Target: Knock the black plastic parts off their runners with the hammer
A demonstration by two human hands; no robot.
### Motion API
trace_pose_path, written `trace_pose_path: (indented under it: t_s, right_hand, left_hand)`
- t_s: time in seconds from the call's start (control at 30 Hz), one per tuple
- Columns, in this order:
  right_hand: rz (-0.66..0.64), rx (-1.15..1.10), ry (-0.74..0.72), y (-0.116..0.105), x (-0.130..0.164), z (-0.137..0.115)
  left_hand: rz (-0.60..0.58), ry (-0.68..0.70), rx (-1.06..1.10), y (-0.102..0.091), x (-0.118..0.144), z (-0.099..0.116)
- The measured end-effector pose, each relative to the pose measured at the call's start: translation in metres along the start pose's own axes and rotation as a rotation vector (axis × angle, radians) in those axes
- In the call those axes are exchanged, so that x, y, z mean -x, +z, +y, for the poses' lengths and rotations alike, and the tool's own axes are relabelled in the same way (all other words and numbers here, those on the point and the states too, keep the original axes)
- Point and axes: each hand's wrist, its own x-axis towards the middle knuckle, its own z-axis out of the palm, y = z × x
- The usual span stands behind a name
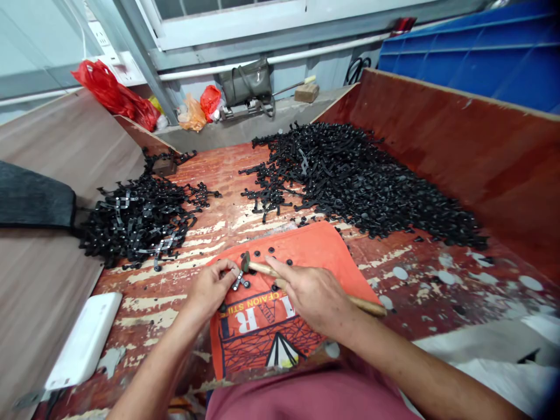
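Note:
My left hand (213,287) pinches a small silver metal bracket (238,281) with dark round ends, over an orange printed cloth (350,274). My right hand (312,296) is wrapped round the wooden handle of a hammer (262,268). The handle's far end sticks out behind that hand. The hammer head sits just above the bracket, close to my left fingertips; I cannot tell whether it touches. Several black round caps (271,250) lie on the cloth around the hammer head.
A wide heap of black metal parts (345,175) fills the back right, and a smaller pile of linked brackets (135,216) lies left. Wooden boards (459,134) wall both sides. A white box-shaped device (85,341) stands front left. A blue crate (476,55) stands beyond.

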Motion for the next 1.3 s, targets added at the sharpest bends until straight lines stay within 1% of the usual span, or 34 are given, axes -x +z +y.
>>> trace_pose_path:
  t_s: [0.1, 0.23, 0.37, 0.47, 0.57, 0.67, 0.8, 0.83, 0.93, 0.97, 1.0, 1.1, 1.13, 1.23, 1.27, 1.3]
  right_hand:
    - [0.015, -0.024, 0.040, -0.007, -0.002, 0.005]
    - [0.021, -0.035, 0.067, -0.013, -0.002, 0.010]
    - [0.015, -0.041, 0.041, -0.014, -0.002, 0.010]
    - [0.020, -0.064, -0.007, -0.018, -0.003, 0.007]
    - [0.073, -0.134, -0.063, -0.024, -0.001, 0.001]
    - [0.107, -0.153, -0.075, -0.021, 0.000, -0.004]
    - [-0.001, -0.029, -0.072, -0.009, -0.001, -0.006]
    - [-0.003, -0.029, -0.079, -0.008, -0.001, -0.005]
    - [0.082, -0.115, -0.084, -0.010, -0.003, -0.005]
    - [0.093, -0.118, -0.075, -0.011, -0.004, -0.005]
    - [0.074, -0.097, -0.065, -0.012, -0.004, -0.004]
    - [-0.036, 0.005, -0.037, -0.013, -0.006, -0.002]
    - [-0.033, 0.005, -0.040, -0.013, -0.006, -0.001]
    - [0.086, -0.079, -0.057, -0.016, -0.006, -0.001]
    - [0.103, -0.084, -0.055, -0.015, -0.005, -0.003]
    - [0.092, -0.065, -0.047, -0.015, -0.005, -0.004]
  left_hand:
    - [0.011, -0.001, 0.001, -0.001, -0.004, -0.001]
    - [0.021, -0.010, -0.068, -0.001, -0.007, -0.006]
    - [0.024, -0.044, -0.047, 0.000, -0.007, -0.005]
    - [0.022, -0.053, -0.021, 0.000, -0.007, -0.001]
    - [0.030, -0.075, -0.005, -0.001, -0.008, 0.003]
    - [0.030, -0.087, 0.027, -0.002, -0.008, 0.006]
    - [0.020, -0.092, 0.070, 0.001, -0.007, 0.007]
    - [0.021, -0.087, 0.084, 0.001, -0.006, 0.007]
    - [0.028, -0.069, 0.108, 0.003, -0.005, 0.005]
    - [0.032, -0.065, 0.101, 0.003, -0.005, 0.004]
    - [0.039, -0.058, 0.084, 0.003, -0.006, 0.002]
    - [0.041, -0.046, 0.021, 0.003, -0.007, -0.002]
    - [0.042, -0.045, 0.012, 0.003, -0.007, -0.003]
    - [0.059, -0.036, 0.012, 0.004, -0.007, -0.005]
    - [0.061, -0.033, 0.006, 0.004, -0.007, -0.005]
    - [0.060, -0.030, -0.009, 0.004, -0.006, -0.004]
